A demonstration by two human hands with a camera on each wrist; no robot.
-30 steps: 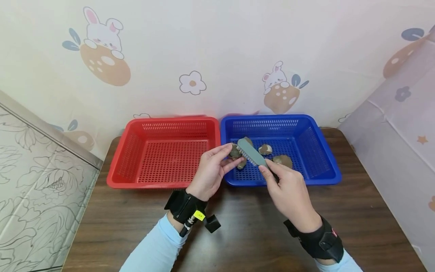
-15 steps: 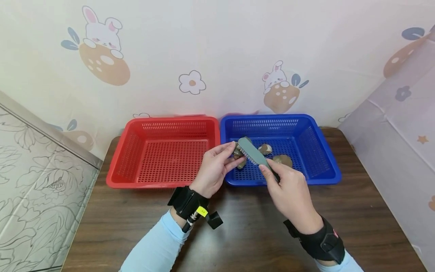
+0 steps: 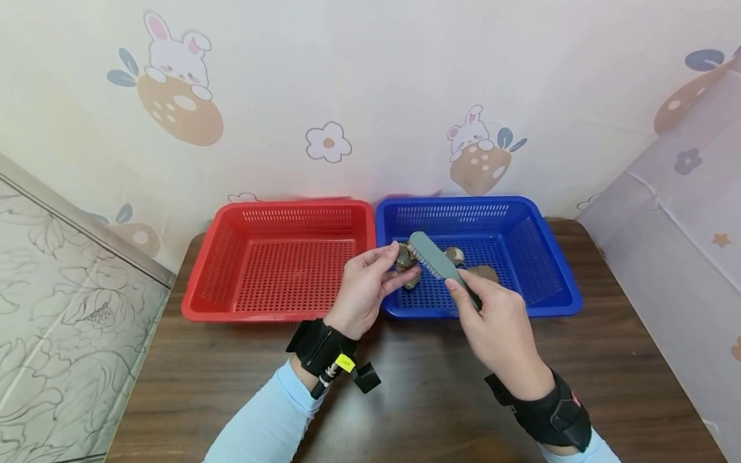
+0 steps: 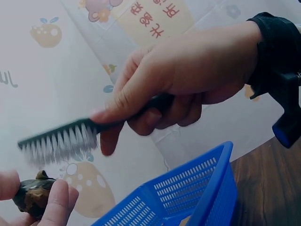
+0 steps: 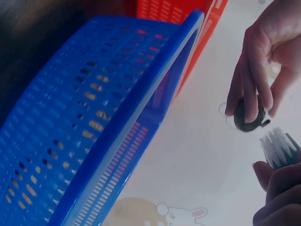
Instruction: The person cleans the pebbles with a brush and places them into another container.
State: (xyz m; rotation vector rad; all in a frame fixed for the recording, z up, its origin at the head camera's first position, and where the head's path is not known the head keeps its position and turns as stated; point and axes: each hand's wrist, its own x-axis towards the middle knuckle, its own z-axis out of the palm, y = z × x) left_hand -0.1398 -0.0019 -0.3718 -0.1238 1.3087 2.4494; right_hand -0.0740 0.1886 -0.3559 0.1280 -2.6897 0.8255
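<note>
My left hand [image 3: 367, 289] pinches a dark, roundish lump [image 4: 35, 195] with brown patches and a small stub on top. Its kind is unclear. In my right hand [image 3: 500, 325] is a green-handled scrub brush [image 3: 434, 257] with white bristles [image 4: 61, 143], gripped by the handle, thumb along it. Both wrist views show the bristles just apart from the lump, facing its stub end. The hands work over the front left part of the blue basket [image 3: 550, 276]. Beneath and beside them lie several brownish lumps [image 3: 455, 255], partly hidden by the brush and fingers.
A red basket [image 3: 205, 283] with a slatted floor stands left of the blue one, rims close together. Both sit on a dark wooden table [image 3: 428, 399]. Behind them hangs a pale cloth [image 3: 382, 77] printed with rabbits; a patterned panel [image 3: 69, 334] borders the left side.
The brush has shifted slightly right, away from the held lump, which now shows more. My left hand has moved a little to the right, still pinching the lump.
</note>
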